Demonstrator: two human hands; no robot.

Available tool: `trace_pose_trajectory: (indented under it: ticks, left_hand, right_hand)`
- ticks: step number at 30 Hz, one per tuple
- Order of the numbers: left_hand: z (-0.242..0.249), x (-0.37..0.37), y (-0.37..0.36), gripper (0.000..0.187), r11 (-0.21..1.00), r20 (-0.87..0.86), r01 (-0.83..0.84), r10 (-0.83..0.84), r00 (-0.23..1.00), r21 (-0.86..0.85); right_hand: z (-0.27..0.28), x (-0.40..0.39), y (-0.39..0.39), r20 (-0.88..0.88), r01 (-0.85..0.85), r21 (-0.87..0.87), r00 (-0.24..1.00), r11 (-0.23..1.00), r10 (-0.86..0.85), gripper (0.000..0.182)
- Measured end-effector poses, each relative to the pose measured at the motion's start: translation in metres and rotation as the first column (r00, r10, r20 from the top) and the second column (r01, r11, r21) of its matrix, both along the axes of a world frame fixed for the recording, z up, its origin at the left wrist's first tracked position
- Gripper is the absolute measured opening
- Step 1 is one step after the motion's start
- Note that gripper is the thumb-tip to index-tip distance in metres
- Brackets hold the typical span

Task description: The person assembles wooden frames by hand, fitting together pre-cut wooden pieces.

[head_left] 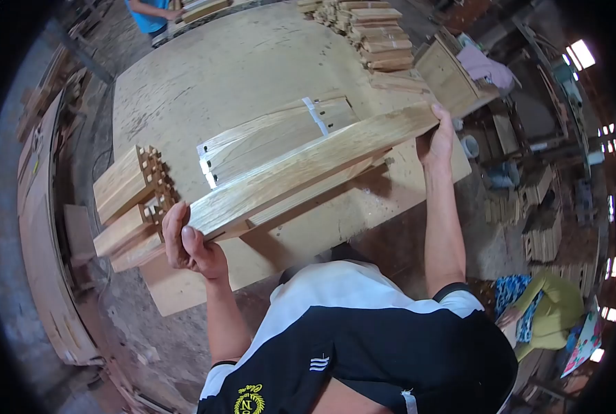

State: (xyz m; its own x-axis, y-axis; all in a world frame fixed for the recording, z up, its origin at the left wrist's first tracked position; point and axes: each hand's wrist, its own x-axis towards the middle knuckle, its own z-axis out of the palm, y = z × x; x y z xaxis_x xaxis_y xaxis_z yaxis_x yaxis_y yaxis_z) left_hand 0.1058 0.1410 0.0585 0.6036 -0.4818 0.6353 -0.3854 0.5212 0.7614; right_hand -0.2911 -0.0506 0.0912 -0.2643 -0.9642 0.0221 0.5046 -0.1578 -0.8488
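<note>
A long, pale wooden board (308,164) spans the view at a tilt, held up over the near side of the table, its right end higher in the picture. My left hand (196,247) is closed around its left end, thumb on the near face. At the opposite end, my right hand (436,141) grips the board, with fingers partly hidden behind it. Beneath the held board lies another wooden piece (322,188). Just beyond it, a bundle of flat boards (273,134) bound with white bands rests on the table.
Stacked wooden pieces with notched ends (125,183) stand at the table's left edge. A pile of wooden slats (373,34) sits on the far right of the table (204,76). One person in blue (149,14) works at the far edge; another in olive clothing (549,310) is at right.
</note>
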Motion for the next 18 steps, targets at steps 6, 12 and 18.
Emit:
trace_pose_trajectory:
  ticks: [6,12,18]
  left_hand:
    - [0.0,0.003,0.002,0.04,0.999,0.055,-0.004,0.001,0.998,0.05]
    - [0.008,0.005,0.007,0.038,0.992,0.023,0.088,-0.09,0.996,0.087]
    - [0.109,-0.062,-0.006,0.062,0.976,0.729,-0.143,-0.022,0.684,0.164]
  right_hand:
    - [-0.005,-0.02,-0.009,-0.104,-0.084,0.014,0.991,0.996,0.085,0.027]
    - [-0.006,-0.014,-0.006,-0.108,-0.068,-0.011,0.992,0.998,0.067,0.018]
    - [-0.007,-0.006,0.005,-0.034,-0.118,-0.028,0.993,0.993,0.117,0.03]
